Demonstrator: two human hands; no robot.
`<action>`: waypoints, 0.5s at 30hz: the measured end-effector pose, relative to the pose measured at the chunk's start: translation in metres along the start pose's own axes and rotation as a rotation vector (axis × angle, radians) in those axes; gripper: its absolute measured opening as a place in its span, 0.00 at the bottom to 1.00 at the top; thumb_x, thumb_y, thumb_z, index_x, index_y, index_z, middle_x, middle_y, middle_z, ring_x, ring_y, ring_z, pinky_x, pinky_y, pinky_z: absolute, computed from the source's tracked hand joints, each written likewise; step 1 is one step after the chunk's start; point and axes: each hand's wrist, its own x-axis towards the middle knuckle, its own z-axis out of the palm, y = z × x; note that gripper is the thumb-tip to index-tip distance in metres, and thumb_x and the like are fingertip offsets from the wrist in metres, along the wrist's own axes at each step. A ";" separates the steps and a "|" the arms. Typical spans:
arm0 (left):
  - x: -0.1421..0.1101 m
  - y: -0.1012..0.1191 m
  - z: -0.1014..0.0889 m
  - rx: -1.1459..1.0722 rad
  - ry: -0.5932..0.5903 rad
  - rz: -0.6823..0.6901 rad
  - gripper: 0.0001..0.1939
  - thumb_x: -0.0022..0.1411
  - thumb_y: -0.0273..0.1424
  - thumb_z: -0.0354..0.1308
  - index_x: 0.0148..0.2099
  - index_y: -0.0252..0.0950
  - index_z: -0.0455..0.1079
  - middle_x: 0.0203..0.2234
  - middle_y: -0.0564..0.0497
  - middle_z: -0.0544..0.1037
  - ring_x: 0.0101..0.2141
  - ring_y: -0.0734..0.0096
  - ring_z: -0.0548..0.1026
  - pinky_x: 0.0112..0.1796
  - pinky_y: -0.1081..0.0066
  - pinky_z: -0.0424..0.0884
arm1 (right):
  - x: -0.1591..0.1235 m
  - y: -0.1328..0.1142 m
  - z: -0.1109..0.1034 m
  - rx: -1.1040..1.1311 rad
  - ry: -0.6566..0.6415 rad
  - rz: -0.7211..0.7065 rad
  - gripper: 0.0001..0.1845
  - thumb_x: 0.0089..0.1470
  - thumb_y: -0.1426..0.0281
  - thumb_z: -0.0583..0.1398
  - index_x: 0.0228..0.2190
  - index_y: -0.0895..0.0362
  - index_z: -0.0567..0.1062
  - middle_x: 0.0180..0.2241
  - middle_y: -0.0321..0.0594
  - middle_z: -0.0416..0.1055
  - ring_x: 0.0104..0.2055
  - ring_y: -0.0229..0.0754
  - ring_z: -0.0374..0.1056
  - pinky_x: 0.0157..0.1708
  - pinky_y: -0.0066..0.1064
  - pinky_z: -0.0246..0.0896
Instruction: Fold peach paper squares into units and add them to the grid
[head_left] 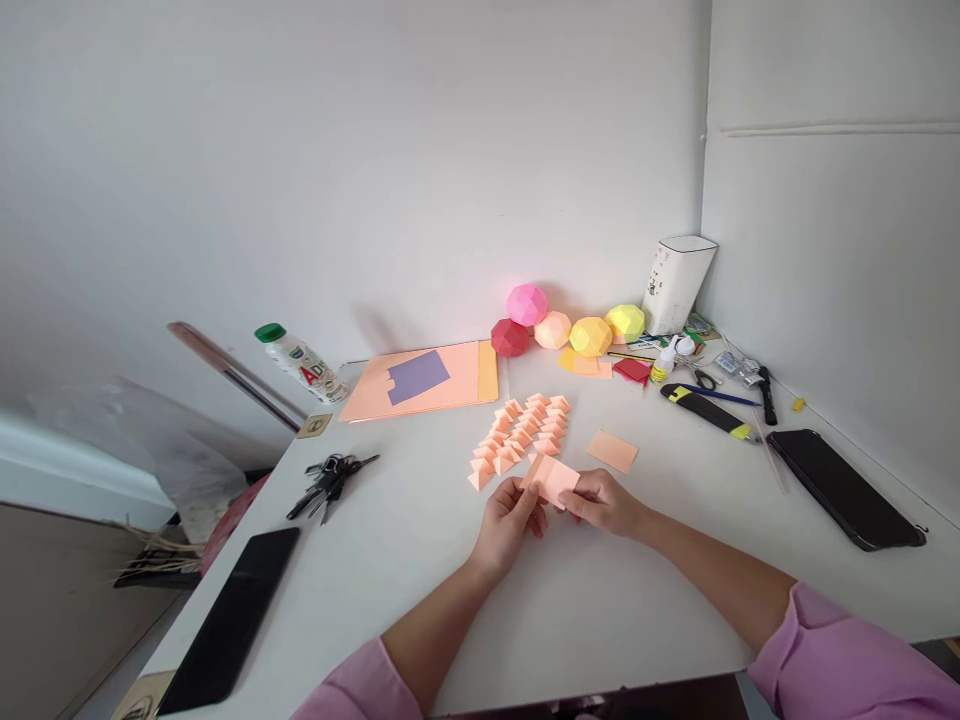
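Between my two hands is a small peach piece of paper [555,480] with a crease across it, held a little above the table. My left hand [510,520] pinches its left side, thumb on top. The right edge is pinched by my right hand [602,500]. Just beyond my hands, several folded peach paper units [521,430] stand in rows. A flat peach paper rectangle [613,451] lies to the right of them.
Faceted paper balls [591,337] sit by the wall. Peach sheets [367,390] with a purple piece [418,377] lie back left. Keys [330,483], a black phone [232,620] and a bottle [300,362] are left; a cutter [705,411] and a black case [844,487] right.
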 end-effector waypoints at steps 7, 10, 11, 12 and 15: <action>0.001 0.001 -0.001 -0.079 0.026 -0.036 0.18 0.52 0.43 0.61 0.26 0.35 0.60 0.12 0.56 0.69 0.15 0.78 0.65 0.21 0.75 0.61 | -0.002 -0.005 -0.005 0.032 0.147 -0.097 0.24 0.50 0.66 0.62 0.48 0.54 0.62 0.41 0.42 0.67 0.30 0.36 0.68 0.29 0.29 0.64; 0.002 -0.001 -0.003 -0.118 0.046 -0.026 0.18 0.54 0.43 0.59 0.26 0.36 0.59 0.12 0.57 0.69 0.15 0.78 0.65 0.20 0.75 0.61 | -0.001 -0.004 -0.005 -0.045 0.125 -0.106 0.19 0.48 0.67 0.63 0.43 0.56 0.70 0.37 0.41 0.69 0.28 0.36 0.68 0.28 0.29 0.65; 0.002 -0.002 -0.004 -0.127 0.053 -0.023 0.17 0.55 0.43 0.58 0.26 0.36 0.59 0.12 0.56 0.70 0.15 0.78 0.65 0.20 0.75 0.61 | -0.001 -0.003 -0.004 -0.060 0.119 -0.104 0.17 0.47 0.67 0.64 0.41 0.57 0.72 0.35 0.41 0.69 0.27 0.36 0.68 0.28 0.29 0.65; 0.003 -0.002 -0.004 -0.132 0.059 -0.021 0.17 0.56 0.43 0.57 0.26 0.36 0.59 0.12 0.56 0.70 0.15 0.77 0.65 0.20 0.76 0.61 | -0.001 -0.002 -0.003 -0.068 0.116 -0.102 0.18 0.47 0.67 0.64 0.41 0.57 0.73 0.34 0.40 0.70 0.26 0.35 0.68 0.27 0.29 0.65; 0.003 -0.003 -0.005 -0.123 0.049 -0.027 0.17 0.57 0.43 0.56 0.27 0.36 0.59 0.12 0.56 0.70 0.15 0.77 0.66 0.20 0.76 0.62 | 0.000 0.001 0.000 -0.078 0.149 -0.121 0.20 0.48 0.66 0.63 0.45 0.57 0.73 0.36 0.42 0.71 0.23 0.34 0.68 0.25 0.29 0.65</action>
